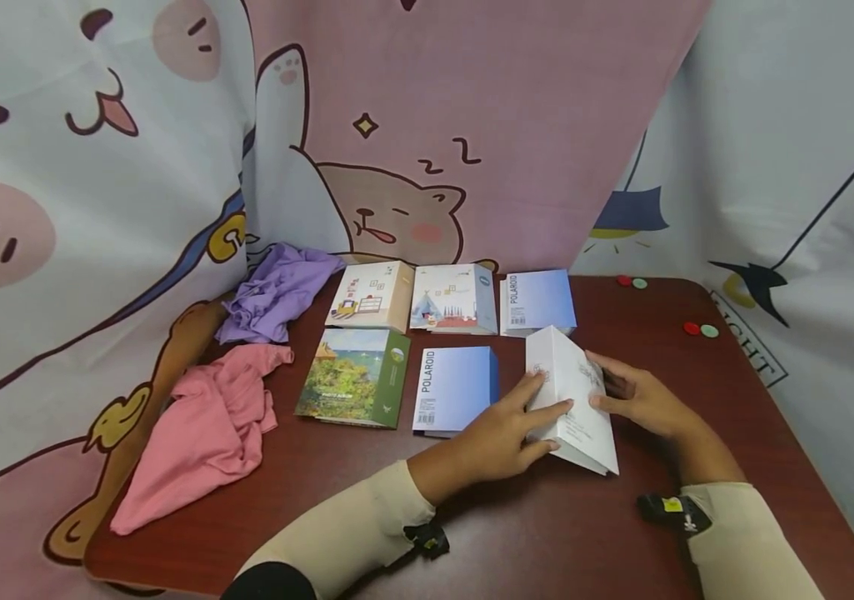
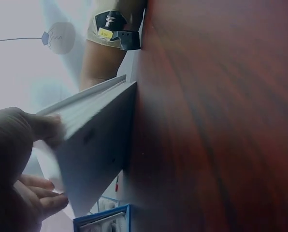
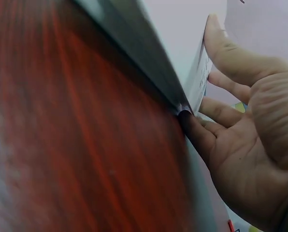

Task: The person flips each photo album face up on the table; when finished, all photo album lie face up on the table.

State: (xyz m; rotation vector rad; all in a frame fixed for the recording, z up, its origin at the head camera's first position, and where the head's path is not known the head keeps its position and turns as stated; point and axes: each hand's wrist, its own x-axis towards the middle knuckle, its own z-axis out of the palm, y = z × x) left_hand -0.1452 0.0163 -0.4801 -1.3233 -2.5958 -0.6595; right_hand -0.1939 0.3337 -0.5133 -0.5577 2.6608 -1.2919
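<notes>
Purple cloth, pink cloth
Crumpled at frame left; red discs and green discs paired at frame right.

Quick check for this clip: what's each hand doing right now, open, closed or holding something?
Left hand: holding the white photo album at its spine side.
Right hand: holding the same album at its opposite side.
</notes>
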